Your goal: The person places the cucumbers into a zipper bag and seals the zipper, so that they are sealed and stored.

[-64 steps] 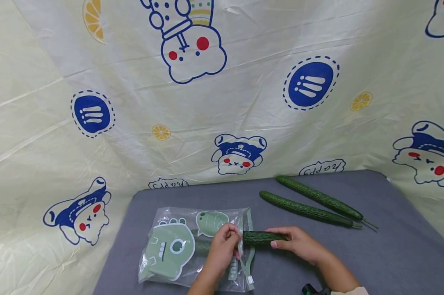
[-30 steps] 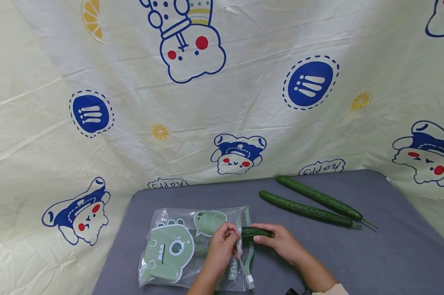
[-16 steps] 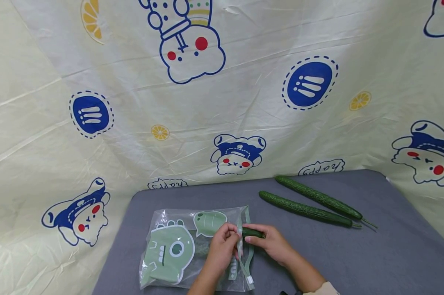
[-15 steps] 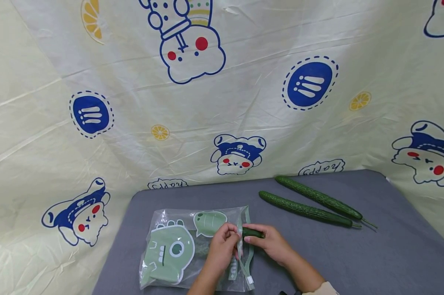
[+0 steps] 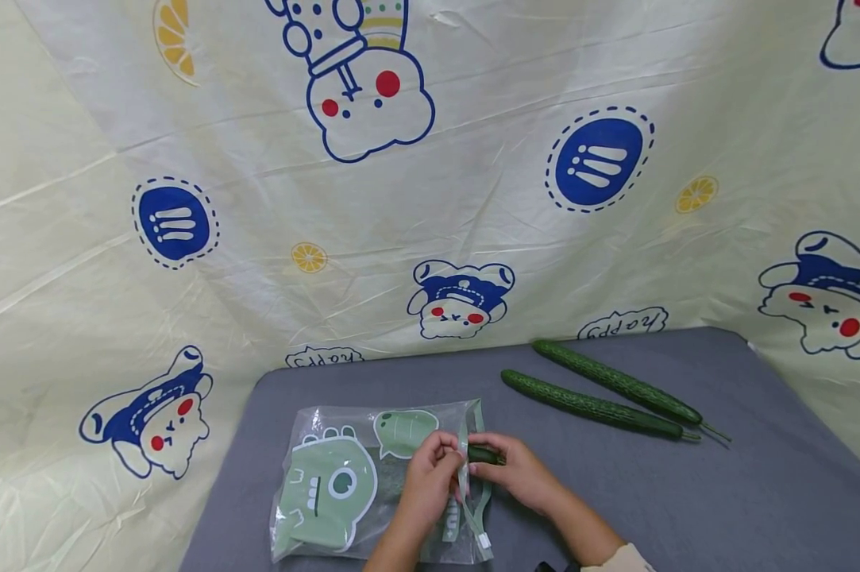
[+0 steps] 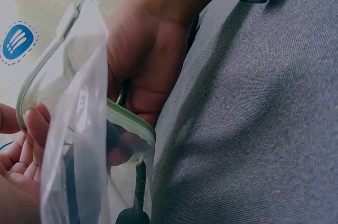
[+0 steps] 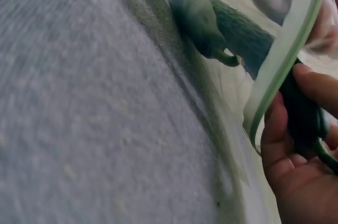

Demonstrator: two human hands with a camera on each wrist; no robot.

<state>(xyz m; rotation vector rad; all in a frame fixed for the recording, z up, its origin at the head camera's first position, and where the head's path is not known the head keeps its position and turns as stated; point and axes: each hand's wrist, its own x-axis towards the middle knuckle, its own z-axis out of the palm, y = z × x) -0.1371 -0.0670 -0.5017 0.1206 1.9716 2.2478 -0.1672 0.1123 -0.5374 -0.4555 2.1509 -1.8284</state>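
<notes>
A clear zip bag (image 5: 329, 485) with green cartoon prints lies on the table, its mouth facing right. My left hand (image 5: 428, 473) pinches the upper edge of that mouth and lifts it. My right hand (image 5: 518, 470) grips the stem end of a dark green cucumber (image 5: 483, 454), most of which is inside the bag. In the right wrist view, thumb and fingers close round this cucumber (image 7: 302, 110) just outside the green zip edge. Another cucumber (image 7: 195, 18) lies inside the bag, its stem toward the mouth. The left hand partly hides the bag's contents in the head view.
Two more cucumbers, a nearer one (image 5: 594, 406) and a farther one (image 5: 618, 383), lie at the back right of the grey-covered table (image 5: 730, 492). A white zip slider (image 5: 483, 542) sits at the bag's near corner. A printed curtain (image 5: 258, 183) hangs behind the table.
My right hand has moved left, pushing the cucumber deeper into the bag until only its stem end shows outside. My left hand has stayed at the bag's mouth.
</notes>
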